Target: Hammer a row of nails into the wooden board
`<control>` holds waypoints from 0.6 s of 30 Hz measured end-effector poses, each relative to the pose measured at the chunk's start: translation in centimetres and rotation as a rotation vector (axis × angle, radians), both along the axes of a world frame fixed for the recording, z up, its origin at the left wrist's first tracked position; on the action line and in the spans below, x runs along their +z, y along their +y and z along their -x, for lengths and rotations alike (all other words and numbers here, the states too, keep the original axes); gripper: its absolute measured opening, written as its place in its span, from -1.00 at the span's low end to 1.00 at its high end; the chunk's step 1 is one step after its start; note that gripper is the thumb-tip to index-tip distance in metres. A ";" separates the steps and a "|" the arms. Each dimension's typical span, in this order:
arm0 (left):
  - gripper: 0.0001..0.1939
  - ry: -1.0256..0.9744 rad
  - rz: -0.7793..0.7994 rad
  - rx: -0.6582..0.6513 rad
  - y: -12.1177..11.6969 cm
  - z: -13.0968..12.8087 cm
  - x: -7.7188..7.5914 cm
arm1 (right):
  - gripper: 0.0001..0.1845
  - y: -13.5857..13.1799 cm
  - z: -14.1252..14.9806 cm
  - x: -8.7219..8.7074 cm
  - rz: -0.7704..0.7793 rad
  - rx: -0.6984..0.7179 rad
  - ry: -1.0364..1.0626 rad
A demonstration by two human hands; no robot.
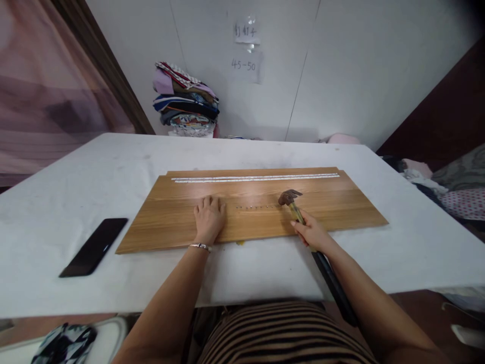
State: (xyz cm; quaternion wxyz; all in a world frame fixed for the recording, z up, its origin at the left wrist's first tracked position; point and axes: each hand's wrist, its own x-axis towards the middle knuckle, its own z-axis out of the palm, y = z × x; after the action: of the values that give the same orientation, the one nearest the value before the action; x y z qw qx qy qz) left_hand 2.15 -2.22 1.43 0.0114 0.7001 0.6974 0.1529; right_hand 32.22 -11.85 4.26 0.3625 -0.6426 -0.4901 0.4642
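Note:
A wooden board [170,212] lies across the white table in front of me. My left hand [209,217] rests flat on it, left of the middle, fingers stretched out and holding nothing. In my right hand [310,231] is a claw hammer [333,288], gripped partway up its shaft. The rusty hammer head sits low over the board, at the right end of a short row of small nails [250,207]; whether it touches a nail or the board I cannot tell. The black end of the handle reaches back under my right forearm.
Two white strips with markings [257,178] lie along the board's far edge. A black tablet or phone [94,247] is on the white table [144,151], left of the board. Folded clothes [185,101] are stacked against the wall. Cloths [470,202] lie beyond the right edge.

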 end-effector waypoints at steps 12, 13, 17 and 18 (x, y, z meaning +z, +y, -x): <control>-0.62 0.030 -0.011 0.002 0.2 0.1 -0.3 | -0.73 -0.1 0.2 0.2 0.015 0.006 -0.028; -0.62 0.031 -0.012 0.001 0.2 0.0 -0.3 | -0.73 0.0 0.2 0.1 0.020 0.006 -0.028; -0.62 0.026 -0.004 0.003 0.0 0.0 0.0 | -0.73 0.0 0.1 -0.1 0.003 0.003 -0.030; -0.62 0.025 -0.001 0.005 0.0 -0.1 0.0 | -0.73 0.0 0.0 0.0 -0.004 0.003 -0.031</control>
State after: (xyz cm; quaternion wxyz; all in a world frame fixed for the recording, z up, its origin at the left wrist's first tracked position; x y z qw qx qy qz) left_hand 2.22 -2.25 1.46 0.0021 0.7003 0.6990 0.1446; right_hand 32.17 -11.84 4.21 0.3554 -0.6482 -0.4976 0.4537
